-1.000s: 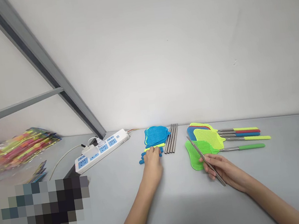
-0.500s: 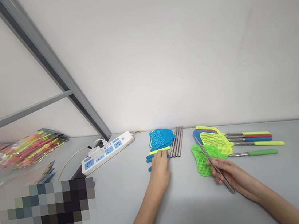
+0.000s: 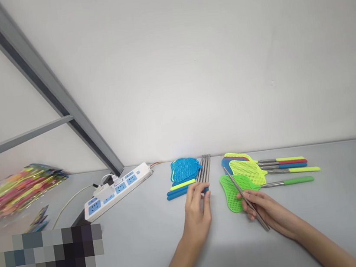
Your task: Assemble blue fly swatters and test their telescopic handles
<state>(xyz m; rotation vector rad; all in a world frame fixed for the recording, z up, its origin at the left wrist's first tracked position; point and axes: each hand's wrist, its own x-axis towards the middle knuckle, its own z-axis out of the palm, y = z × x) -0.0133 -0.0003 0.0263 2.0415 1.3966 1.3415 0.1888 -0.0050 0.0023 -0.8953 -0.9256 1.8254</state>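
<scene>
My right hand is closed round a slim metal rod, tilted over the green fly swatter. Between the fingertips of my left hand is a blue handle grip, mostly hidden by the fingers. Just beyond that hand lie more blue grips and a yellow grip. Blue swatter heads are stacked behind them, with several metal rods side by side to their right. Several swatters with handles lie at the right, among them a yellow one.
A white power strip with plugs and a cable stands left of the grips. Clear plastic bags of colourful items lie at the far left. A grey metal frame post rises there, and a white wall backs the table.
My left hand has drawn back a little from the grips and now has a blue one in its fingers. The right hand keeps its metal rod. The whole view has shifted slightly.
</scene>
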